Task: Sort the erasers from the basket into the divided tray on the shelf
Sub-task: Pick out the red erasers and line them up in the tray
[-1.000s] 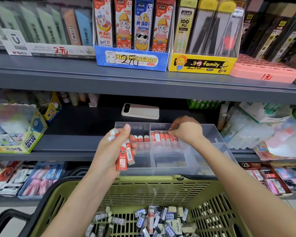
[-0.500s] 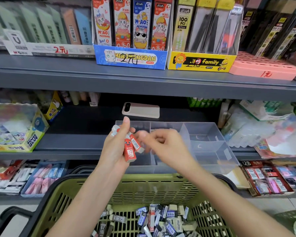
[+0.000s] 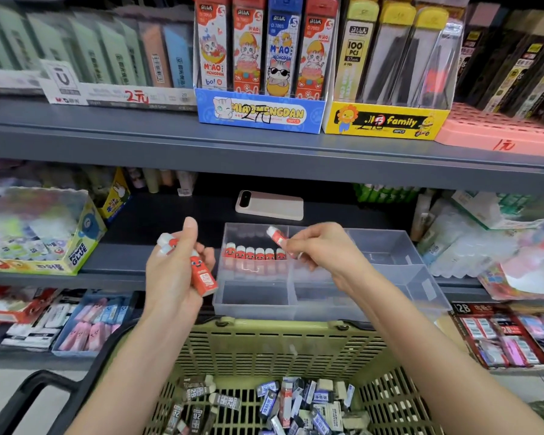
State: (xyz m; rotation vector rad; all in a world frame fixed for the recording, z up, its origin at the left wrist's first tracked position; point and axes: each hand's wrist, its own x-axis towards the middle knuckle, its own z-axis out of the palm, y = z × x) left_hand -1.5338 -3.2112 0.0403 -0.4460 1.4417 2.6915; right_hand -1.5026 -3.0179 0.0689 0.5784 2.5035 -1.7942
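While a red eraser (image 3: pixel 277 236) is pinched in the right grip (image 3: pixel 321 249) over the divided tray (image 3: pixel 390 246), placement is pending.
It is best stood upright against the end of the red row (image 3: pixel 255 253), face forward; spares (image 3: pixel 203 276) are clutched in the left grip (image 3: pixel 176 271), and mixed erasers (image 3: pixel 283 403) are piled in the basket (image 3: pixel 264 346).

Both forearms reach forward. Left hand (image 3: pixel 175 271) curls round red erasers (image 3: pixel 203 276), thumb up. Right hand (image 3: pixel 322 249) pinches one red eraser (image 3: pixel 276 235).
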